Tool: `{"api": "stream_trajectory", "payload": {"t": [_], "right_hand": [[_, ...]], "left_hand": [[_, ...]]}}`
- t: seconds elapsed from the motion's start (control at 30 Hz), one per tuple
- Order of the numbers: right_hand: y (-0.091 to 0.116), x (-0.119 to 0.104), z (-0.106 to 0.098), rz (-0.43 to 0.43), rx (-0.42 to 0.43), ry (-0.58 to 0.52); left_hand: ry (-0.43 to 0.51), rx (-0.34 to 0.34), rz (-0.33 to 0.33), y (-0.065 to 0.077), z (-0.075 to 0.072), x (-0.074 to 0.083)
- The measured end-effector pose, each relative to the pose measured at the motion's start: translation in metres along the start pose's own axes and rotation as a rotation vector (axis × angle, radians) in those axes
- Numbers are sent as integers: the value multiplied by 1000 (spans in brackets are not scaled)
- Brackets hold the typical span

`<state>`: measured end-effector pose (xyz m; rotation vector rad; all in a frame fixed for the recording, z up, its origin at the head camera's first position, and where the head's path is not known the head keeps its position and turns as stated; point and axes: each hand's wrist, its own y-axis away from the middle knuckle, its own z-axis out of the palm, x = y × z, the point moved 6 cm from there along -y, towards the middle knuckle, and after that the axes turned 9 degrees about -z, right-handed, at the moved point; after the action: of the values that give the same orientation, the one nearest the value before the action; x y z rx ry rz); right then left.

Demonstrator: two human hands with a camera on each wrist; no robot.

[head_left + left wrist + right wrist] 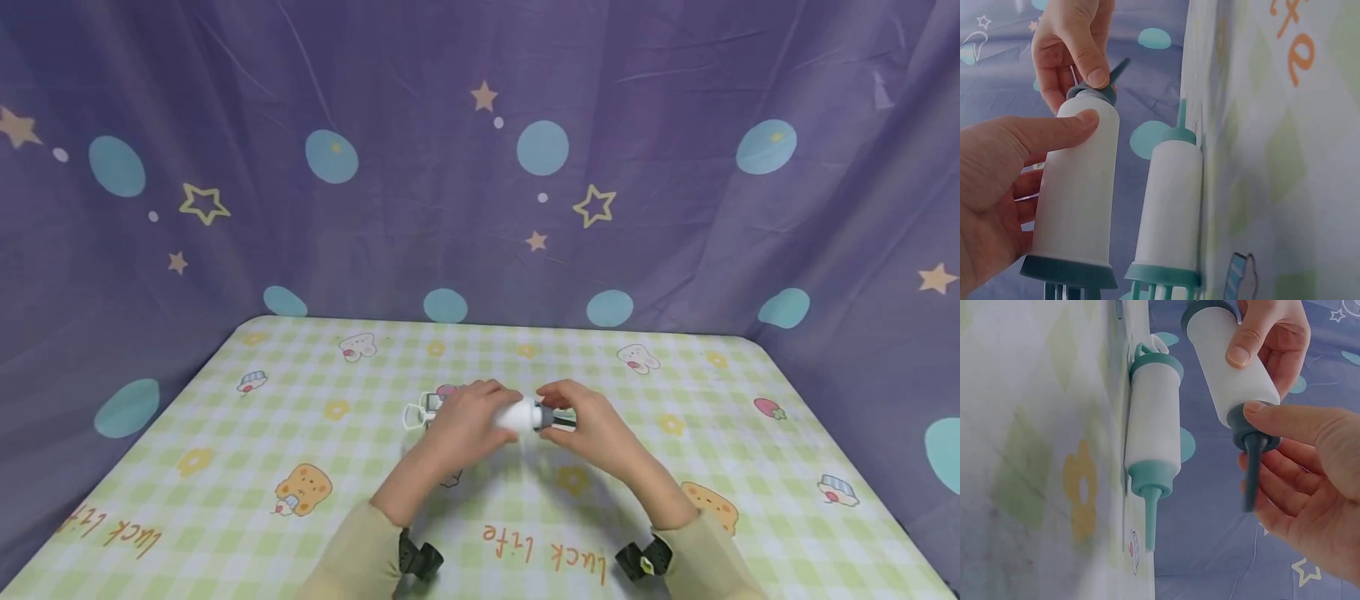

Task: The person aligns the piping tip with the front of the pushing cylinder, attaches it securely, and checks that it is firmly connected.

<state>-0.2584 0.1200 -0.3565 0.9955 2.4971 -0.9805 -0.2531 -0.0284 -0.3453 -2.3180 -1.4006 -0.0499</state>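
Observation:
My left hand point(467, 429) grips the white barrel of an icing syringe point(1079, 194), its thumb laid along the side. At the other end, my right hand point(596, 429) pinches the syringe's dark grey-teal nozzle cap point(1241, 419) between thumb and fingers. A short pale neck shows between barrel and cap in the left wrist view. The narrow spout points to the right in the head view. Alongside lies a second icing syringe point(1154, 419) with a white barrel and green ends, on the table and mostly hidden behind the hands in the head view.
White handle loops point(415, 415) stick out left of the left hand. A green-and-white checked cloth with printed cartoons covers the table point(262, 458). Behind and beside it hangs a purple curtain point(420, 192) with stars and dots. Dark cameras point(420, 558) sit on both wrists.

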Motion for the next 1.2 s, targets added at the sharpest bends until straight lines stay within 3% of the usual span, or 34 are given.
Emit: {"api": "stream_trajectory", "payload": {"t": [0.43, 0.63, 0.97, 1.2], "right_hand": [[-11, -7, -8, -75, 82, -13], [-14, -5, -11, -71, 91, -17], [-16, -4, -11, -74, 120, -27], [-15, -7, -10, -128, 133, -13]], "left_hand": [[-18, 58, -11, -6, -14, 1], [-15, 66, -21, -9, -18, 1], [-8, 111, 13, -8, -20, 1], [13, 109, 17, -7, -19, -1]]}}
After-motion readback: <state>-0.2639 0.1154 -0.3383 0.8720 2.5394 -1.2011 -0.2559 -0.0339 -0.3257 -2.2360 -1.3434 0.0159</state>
